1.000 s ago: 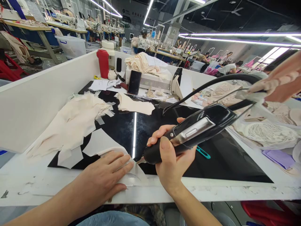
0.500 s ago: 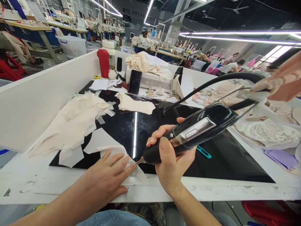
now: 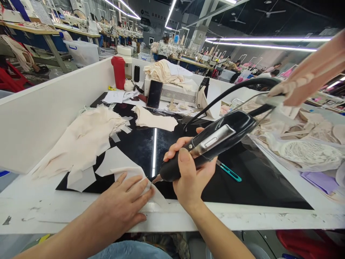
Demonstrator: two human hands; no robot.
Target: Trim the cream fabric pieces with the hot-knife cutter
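My left hand [image 3: 125, 203] lies flat on a thin white fabric piece [image 3: 110, 160], fingers stretched out near its folded edge. My right hand [image 3: 192, 180] is wrapped round a black corded handheld tool [image 3: 215, 138] with a metal plate on its side. The tool is tilted, and its narrow metal tip [image 3: 157, 178] is at the fabric's edge, just beyond my left fingertips. Whether the tip touches the cloth I cannot tell. Under the work is a glossy black board [image 3: 258, 183]. A turquoise slim tool [image 3: 230, 172] lies on it, right of my right hand.
Layered cream fabric pieces [image 3: 78, 138] lie at the left, a smaller stack [image 3: 156, 120] farther back. Behind stand a phone [image 3: 154, 94], a red bottle [image 3: 118, 72] and a white vented box [image 3: 178, 95]. Beige garments [image 3: 309, 126] cover the right side; the tool's cable [image 3: 229, 90] arches overhead.
My right hand and the tool have shifted slightly left, and the cable end has swung left too. My left hand stays on the fabric.
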